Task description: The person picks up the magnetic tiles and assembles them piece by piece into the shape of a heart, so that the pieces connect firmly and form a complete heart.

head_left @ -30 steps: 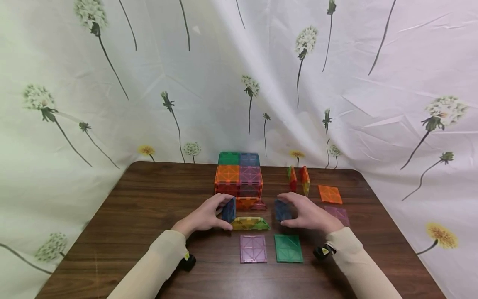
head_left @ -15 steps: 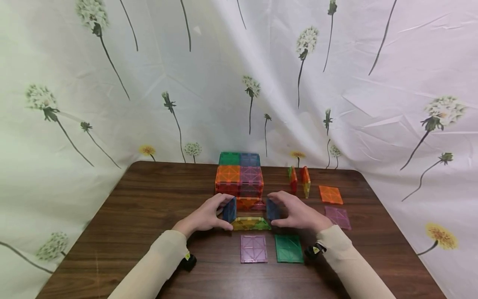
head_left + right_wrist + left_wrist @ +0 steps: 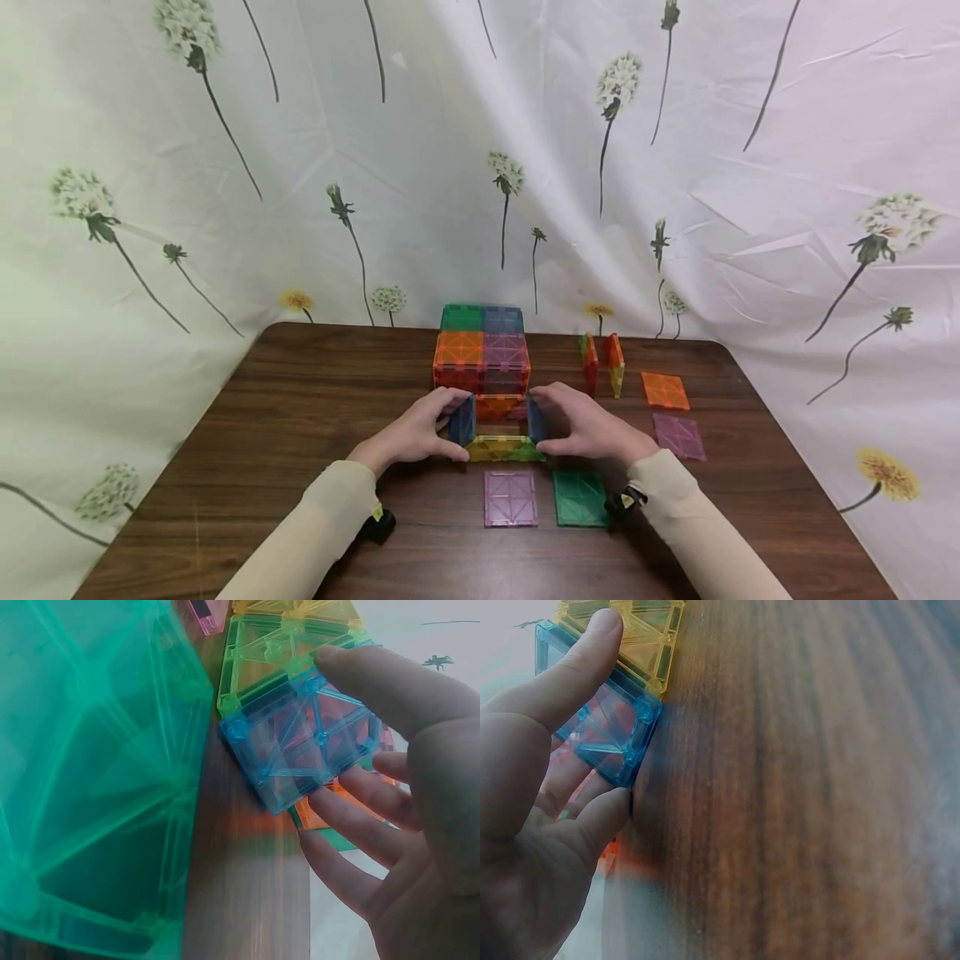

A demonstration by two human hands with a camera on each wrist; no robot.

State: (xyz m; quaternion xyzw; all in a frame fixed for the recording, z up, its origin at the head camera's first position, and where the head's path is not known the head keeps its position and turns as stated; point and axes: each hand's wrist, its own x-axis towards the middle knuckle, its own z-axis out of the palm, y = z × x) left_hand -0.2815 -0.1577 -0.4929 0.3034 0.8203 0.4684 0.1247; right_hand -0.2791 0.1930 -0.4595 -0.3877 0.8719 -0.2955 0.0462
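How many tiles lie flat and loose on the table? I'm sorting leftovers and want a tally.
4: a pink tile and a green tile near the person, and an orange tile and a purple tile at the right. Others may be hidden behind the hands.

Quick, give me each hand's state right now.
Left hand: holds the left blue tile upright, thumb and fingers pinching it.
Right hand: holds the right blue tile upright the same way.
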